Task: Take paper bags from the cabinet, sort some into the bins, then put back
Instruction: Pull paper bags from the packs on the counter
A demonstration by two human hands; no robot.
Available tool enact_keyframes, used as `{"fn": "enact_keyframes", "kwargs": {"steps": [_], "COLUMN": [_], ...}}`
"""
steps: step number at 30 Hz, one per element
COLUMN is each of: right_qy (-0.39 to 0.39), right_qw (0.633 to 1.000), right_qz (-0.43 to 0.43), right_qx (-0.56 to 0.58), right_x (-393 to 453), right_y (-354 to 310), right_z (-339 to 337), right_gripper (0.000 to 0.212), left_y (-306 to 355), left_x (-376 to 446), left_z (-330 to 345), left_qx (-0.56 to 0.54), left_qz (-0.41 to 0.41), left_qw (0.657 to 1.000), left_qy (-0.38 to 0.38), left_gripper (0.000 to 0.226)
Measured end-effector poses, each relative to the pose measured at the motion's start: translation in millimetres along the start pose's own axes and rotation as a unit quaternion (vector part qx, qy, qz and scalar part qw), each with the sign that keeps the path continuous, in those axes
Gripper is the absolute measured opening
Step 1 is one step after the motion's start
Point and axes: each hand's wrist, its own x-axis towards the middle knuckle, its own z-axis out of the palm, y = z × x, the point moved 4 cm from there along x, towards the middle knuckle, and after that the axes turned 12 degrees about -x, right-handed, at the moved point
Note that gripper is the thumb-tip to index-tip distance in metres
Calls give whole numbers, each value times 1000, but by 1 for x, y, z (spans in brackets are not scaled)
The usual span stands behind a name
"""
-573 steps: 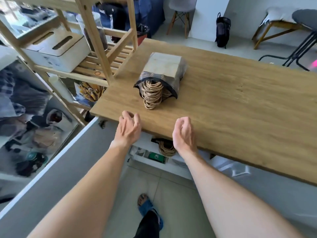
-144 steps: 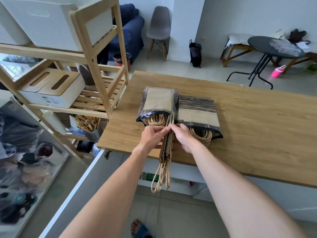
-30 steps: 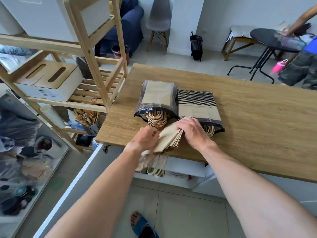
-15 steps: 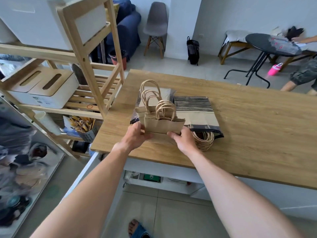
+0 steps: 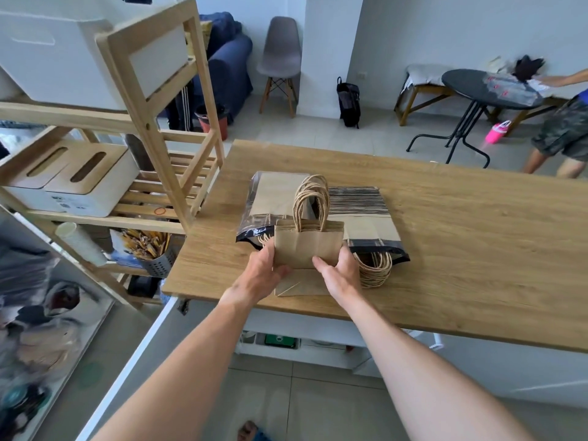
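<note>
A small stack of brown paper bags (image 5: 307, 246) stands upright on the wooden table (image 5: 461, 249), twine handles pointing up. My left hand (image 5: 259, 275) grips its left side and my right hand (image 5: 339, 272) presses its right side. Behind the stack lie two plastic-wrapped packs: a plain brown pack of bags (image 5: 270, 198) on the left and a pack of black-striped bags (image 5: 362, 218) on the right, whose twine handles (image 5: 375, 268) spill out toward me.
A wooden shelf rack (image 5: 165, 128) at the left holds white bins with wooden lids (image 5: 73, 183) and a larger white bin (image 5: 63, 55) above. Under the table sits a white open cabinet (image 5: 286, 345). Another person (image 5: 566, 125) stands at a round black table (image 5: 486, 90).
The loose bags, fanned flat at the table's edge a second ago, now stand upright and squared together between my hands. The person at the back right has moved.
</note>
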Motion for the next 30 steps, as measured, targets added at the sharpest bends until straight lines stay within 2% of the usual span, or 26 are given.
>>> {"fn": "enact_keyframes", "kwargs": {"steps": [2, 5, 7, 9, 11, 14, 16, 18, 21, 25, 28, 30], "right_qy": [9, 31, 43, 38, 30, 35, 35, 46, 69, 12, 3, -2], "right_qw": [1000, 999, 998, 999, 1000, 998, 995, 992, 987, 990, 982, 975], "right_qz": [-9, -24, -31, -23, -7, -24, -45, -67, -79, -43, -26, -10], "right_qx": [-16, -21, -18, -13, -8, -48, -82, -101, -118, -131, -188, -222], "right_x": [-4, -10, -14, -17, -18, -19, -20, -22, -29, -42, -43, -42], "right_y": [3, -2, -7, -11, -14, -15, -17, -20, -21, -10, -6, -2], "right_z": [1, -7, -12, -14, -11, -11, -16, -22, -26, -21, -18, -18], "right_gripper": [51, 45, 59, 83, 89, 76, 62, 53, 53, 55, 54, 44], "left_y": [0, 8, 17, 24, 27, 30, 33, 40, 49, 39, 37, 36], "left_x": [-6, -7, -7, -7, -8, -9, -8, -8, -12, -25, -31, -33], "left_z": [2, -1, -3, -4, -4, -3, -5, -8, -7, 6, 11, 11], "left_qx": [7, 19, 38, 74, 123, 122, 79, 70, 67, 92, 82, 111], "left_qz": [18, 25, 32, 35, 27, 1, -15, 7, 14, -86, -107, -109], "left_qw": [1000, 999, 998, 996, 990, 990, 995, 994, 994, 992, 991, 987], "left_qy": [11, 25, 28, 36, 61, 68, 65, 81, 81, 2, 17, 37], "left_gripper": [56, 51, 52, 65, 68, 42, 35, 31, 33, 45, 51, 54]}}
